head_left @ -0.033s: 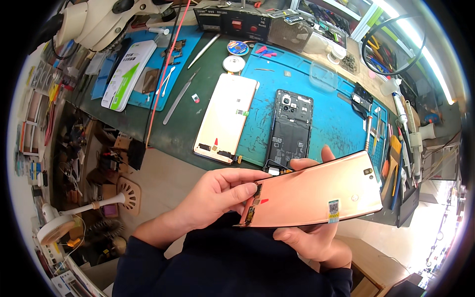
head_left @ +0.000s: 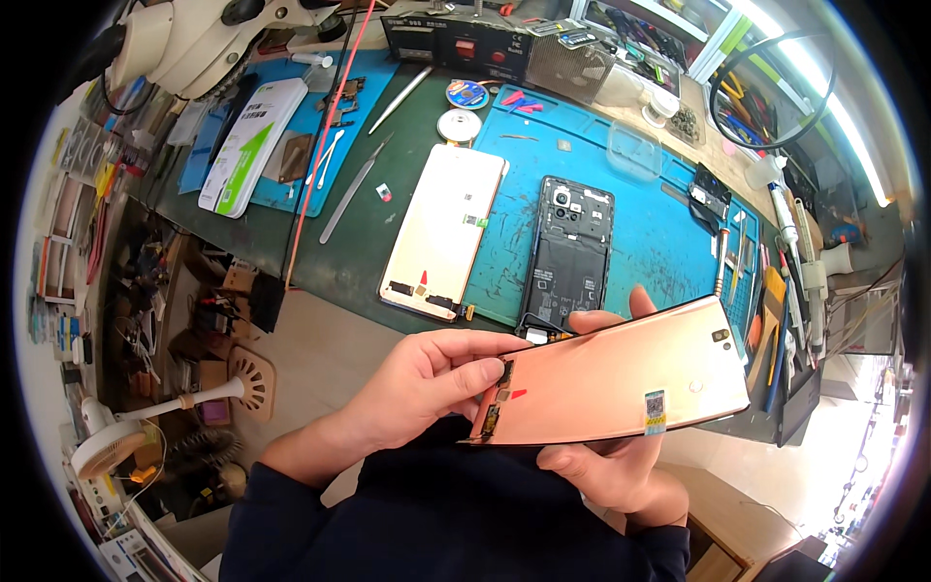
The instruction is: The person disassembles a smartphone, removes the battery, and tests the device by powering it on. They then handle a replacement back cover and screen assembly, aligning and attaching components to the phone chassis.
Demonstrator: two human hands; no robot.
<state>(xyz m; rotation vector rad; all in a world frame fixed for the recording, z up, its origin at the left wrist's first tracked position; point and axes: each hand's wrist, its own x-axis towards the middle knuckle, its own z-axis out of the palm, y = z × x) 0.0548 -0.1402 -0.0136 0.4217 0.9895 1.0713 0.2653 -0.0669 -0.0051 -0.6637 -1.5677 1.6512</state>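
Observation:
A phone screen panel (head_left: 611, 373), coppery on its back, is held tilted between my hands in front of my body. My left hand (head_left: 436, 381) pinches its left end, thumb on top beside the small circuit strip and red tab. From beneath, my right hand (head_left: 606, 475) grips the panel, its thumb at the near edge and fingertips showing past the far edge. Just beyond lies an opened black phone body (head_left: 567, 252), its lower end partly hidden. To its left, a second screen panel (head_left: 441, 228) rests back side up on the bench.
A blue work mat (head_left: 650, 233) covers the bench's right part. Metal tweezers (head_left: 354, 189), a white pen-like tool (head_left: 400, 100) and a white-green box (head_left: 252, 145) lie left. Behind stands a black device (head_left: 456, 48); brushes (head_left: 773, 291) and hand tools line the right edge.

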